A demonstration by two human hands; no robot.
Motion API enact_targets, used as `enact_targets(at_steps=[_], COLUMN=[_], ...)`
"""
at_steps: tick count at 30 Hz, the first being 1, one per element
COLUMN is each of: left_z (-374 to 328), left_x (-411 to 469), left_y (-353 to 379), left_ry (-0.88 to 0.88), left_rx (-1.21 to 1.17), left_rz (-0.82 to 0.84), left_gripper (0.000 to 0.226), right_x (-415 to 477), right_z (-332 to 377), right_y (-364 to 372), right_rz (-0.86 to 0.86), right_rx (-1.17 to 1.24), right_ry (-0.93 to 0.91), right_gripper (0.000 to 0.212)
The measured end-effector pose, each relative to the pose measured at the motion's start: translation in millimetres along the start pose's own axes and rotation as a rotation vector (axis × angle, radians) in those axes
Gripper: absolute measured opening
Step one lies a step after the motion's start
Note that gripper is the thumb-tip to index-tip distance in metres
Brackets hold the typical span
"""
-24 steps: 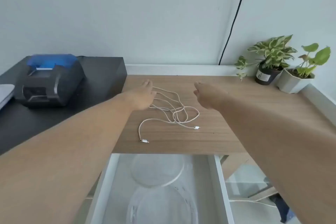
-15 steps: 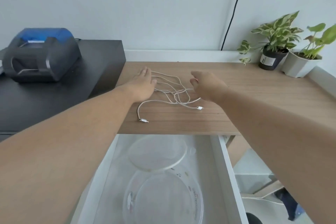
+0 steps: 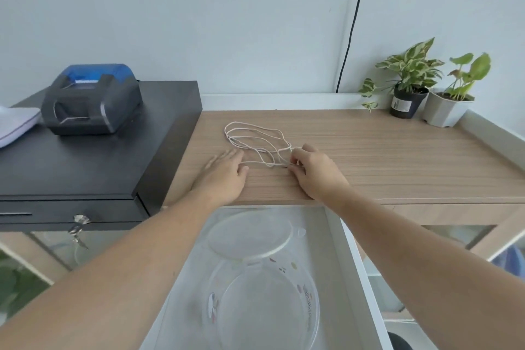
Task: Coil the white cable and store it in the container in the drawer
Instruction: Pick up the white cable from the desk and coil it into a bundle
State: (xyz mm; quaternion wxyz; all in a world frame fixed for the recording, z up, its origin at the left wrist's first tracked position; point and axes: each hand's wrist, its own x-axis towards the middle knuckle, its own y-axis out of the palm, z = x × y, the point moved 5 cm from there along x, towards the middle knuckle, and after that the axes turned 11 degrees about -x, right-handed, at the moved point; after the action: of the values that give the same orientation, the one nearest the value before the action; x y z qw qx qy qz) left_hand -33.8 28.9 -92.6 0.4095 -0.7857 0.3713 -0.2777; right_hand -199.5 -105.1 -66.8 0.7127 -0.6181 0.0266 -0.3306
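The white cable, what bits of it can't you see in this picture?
- Head view: both plug ends of the white cable are hidden under the left hand and right hand.
- Whether the right hand's fingers actually pinch it: too small to tell.
- The container runs off the bottom edge.

Pale wall (image 3: 199, 8); wooden desk (image 3: 397, 156) – black cabinet (image 3: 85, 167)

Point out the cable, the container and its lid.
cable (image 3: 257, 133): head view, far loops on the desk.
container (image 3: 308, 297): head view, right rim, in the drawer.
lid (image 3: 250, 236): head view, flat centre, behind the container.
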Motion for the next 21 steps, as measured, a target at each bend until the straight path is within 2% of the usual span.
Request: enact_targets(at_steps=[4,7,11,14,17,19,21], left_z=[1,-1,-13,-43,-75,-86,-91], left_x=[-6,-7,-6,0,8,15,21], left_y=[-12,-14,-14,-16,-13,-11,-14], left_ry=[0.037,0.065,0.07,0.2,0.274,0.303,0.349], left_rx=[-0.209,-0.19,-0.11,-0.035,-0.179,-0.243,-0.311], left_rz=[-0.194,-0.257,-0.23,-0.176,-0.042,0.0,-0.007], left_gripper=[0.013,0.02,0.017,0.049,0.07,0.064,0.04], right_x=[-3,-5,-1,6,13,17,18], right_z=[-1,-4,-8,-8,2,10,16], right_y=[-6,-8,-8,-10,-18,-27,-34], right_rz=[-0.067,-0.08,0.006,0.062,0.137,0.177,0.209], right_rx=[0.111,0.14,0.217,0.529,0.852,0.967,1.055], right_ry=[0.036,0.131,0.297,0.451,0.496,0.461,0.425], right_gripper=[0.008,0.018,0.042,0.04,0.04,0.04,0.042])
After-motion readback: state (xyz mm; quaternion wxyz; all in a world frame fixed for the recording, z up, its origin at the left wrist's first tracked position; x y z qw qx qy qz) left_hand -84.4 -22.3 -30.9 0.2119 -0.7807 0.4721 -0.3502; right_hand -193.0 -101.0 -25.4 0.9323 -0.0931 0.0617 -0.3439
